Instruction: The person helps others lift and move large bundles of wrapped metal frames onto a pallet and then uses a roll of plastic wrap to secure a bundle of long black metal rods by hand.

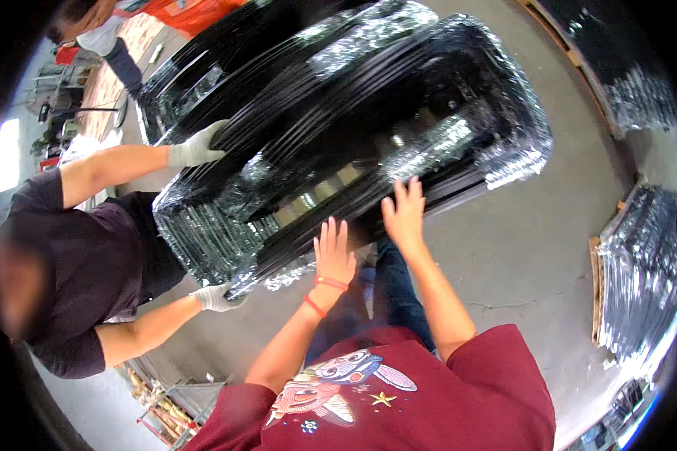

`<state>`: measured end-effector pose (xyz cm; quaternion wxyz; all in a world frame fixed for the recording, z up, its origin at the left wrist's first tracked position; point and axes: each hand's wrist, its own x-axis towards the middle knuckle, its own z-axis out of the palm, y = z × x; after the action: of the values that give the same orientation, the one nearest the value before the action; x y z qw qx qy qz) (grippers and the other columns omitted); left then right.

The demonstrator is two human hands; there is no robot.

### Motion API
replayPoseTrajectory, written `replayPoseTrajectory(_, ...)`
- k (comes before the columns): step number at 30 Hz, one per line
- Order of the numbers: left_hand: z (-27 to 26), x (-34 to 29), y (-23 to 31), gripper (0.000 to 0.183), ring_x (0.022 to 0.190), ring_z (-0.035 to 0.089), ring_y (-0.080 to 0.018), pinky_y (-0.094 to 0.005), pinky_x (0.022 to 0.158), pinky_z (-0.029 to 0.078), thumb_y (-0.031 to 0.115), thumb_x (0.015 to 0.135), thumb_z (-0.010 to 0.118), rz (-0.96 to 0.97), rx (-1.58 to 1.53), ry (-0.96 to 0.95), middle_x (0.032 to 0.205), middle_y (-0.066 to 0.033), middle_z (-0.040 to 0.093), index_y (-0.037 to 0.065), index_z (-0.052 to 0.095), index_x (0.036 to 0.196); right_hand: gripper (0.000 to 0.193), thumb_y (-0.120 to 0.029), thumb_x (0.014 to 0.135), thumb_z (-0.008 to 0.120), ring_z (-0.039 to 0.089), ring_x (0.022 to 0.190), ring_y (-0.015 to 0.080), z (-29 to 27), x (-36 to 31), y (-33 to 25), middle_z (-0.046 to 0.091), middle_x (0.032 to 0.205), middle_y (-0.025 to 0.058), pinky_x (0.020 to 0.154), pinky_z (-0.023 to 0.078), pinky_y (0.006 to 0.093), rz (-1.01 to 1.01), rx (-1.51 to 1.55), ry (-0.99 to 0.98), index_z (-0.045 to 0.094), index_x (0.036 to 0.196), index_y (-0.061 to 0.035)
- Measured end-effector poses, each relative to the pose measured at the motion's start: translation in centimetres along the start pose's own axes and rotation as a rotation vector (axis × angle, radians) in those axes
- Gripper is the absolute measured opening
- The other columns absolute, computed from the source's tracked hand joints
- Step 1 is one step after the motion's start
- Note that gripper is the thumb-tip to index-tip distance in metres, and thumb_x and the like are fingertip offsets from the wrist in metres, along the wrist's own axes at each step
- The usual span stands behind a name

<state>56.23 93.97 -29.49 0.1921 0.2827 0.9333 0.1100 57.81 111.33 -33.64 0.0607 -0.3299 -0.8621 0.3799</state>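
A: Where does the wrapped bundle [353, 131] lie?

B: Across the middle, slanting from near left to far right, in front of the person in the maroon shirt [429, 391].

A: And that person's hands?

B: The left hand [335, 252] is flat at the near edge, fingers straight and close together. The right hand [404, 214] is farther right along that edge, fingers a little parted. Neither curls round anything. Both seem to rest on the film [429, 146], though I can't tell how hard they press.

A: What about the co-worker [101, 240]?

B: At the left end, with a far glove [198, 146] against the bundle's side and a near glove [220, 298] at its lower corner.

A: What could go wrong?

B: I'd worry about slipping: the film looks slick, and flat palms give little hold if the co-worker lifts or pushes suddenly. Uneven effort could swing the right end, where no hand is. A dug-in fingertip might tear the film, and the person's legs [399, 289] are close to the near edge.

A: What can't you make out?

B: The underside, so I can't say what bears the weight. Glare and dark layers hide most of the contents. The near glove's grip is unclear, and another person [113, 56] at far left is partly cut off.
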Motion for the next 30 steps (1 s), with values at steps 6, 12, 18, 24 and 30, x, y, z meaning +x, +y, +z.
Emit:
replayPoseTrajectory(6,1.6,1.6,6.7,0.073,0.129,0.015,-0.0354,-0.0513,0.101,0.019,0.014,0.070,0.061,0.199,-0.067,0.048,0.140,-0.0196,0.014,0.009,0.025,0.133,0.044,-0.015,0.080,0.051,0.027,0.124,0.0359,-7.5,-8.8,0.4,0.025,0.135,0.0251,0.101,0.024,0.0375,0.141,0.240,-0.018,0.044,0.121,-0.0035)
replayPoseTrajectory(12,2.8,0.2,6.9,0.069,0.128,0.015,-0.0371,-0.0505,0.101,0.018,0.016,0.072,0.060,0.179,-0.219,0.070,0.140,-0.0204,0.013,0.010,0.027,0.133,0.041,-0.015,0.080,0.051,0.034,0.121,0.0336,-15.4,-12.9,3.2,0.033,0.131,0.0222,0.099,0.028,0.0360,0.215,0.206,0.087,0.047,0.119,-0.0049)
replayPoseTrajectory(18,1.5,3.1,11.2,0.070,0.129,0.014,-0.0347,-0.0501,0.102,0.016,0.025,0.073,0.059,0.144,-0.255,0.024,0.140,-0.0183,0.016,0.010,0.027,0.133,0.039,-0.017,0.081,0.050,0.035,0.120,0.0327,-22.8,-7.8,6.9,0.037,0.129,0.0221,0.099,0.029,0.0356,0.157,0.178,0.185,0.049,0.117,-0.0034)
replayPoseTrajectory(24,3.6,11.0,19.9,0.070,0.130,0.016,-0.0327,-0.0491,0.103,0.015,0.033,0.075,0.058,0.146,-0.232,-0.002,0.139,-0.0185,0.020,0.010,0.027,0.134,0.046,-0.026,0.083,0.048,0.035,0.121,0.0323,-29.3,4.2,15.3,0.037,0.128,0.0231,0.100,0.027,0.0363,0.145,0.190,0.169,0.043,0.121,-0.0016)
replayPoseTrajectory(30,7.6,16.7,31.4,0.080,0.126,0.023,-0.0342,-0.0487,0.102,0.018,0.046,0.072,0.059,-0.079,-0.084,-0.068,0.135,-0.0199,0.028,0.002,0.026,0.131,0.063,-0.031,0.080,0.053,0.028,0.123,0.0363,-29.6,17.0,20.5,0.029,0.131,0.0282,0.100,0.025,0.0404,0.002,0.215,-0.060,0.031,0.125,0.0071)
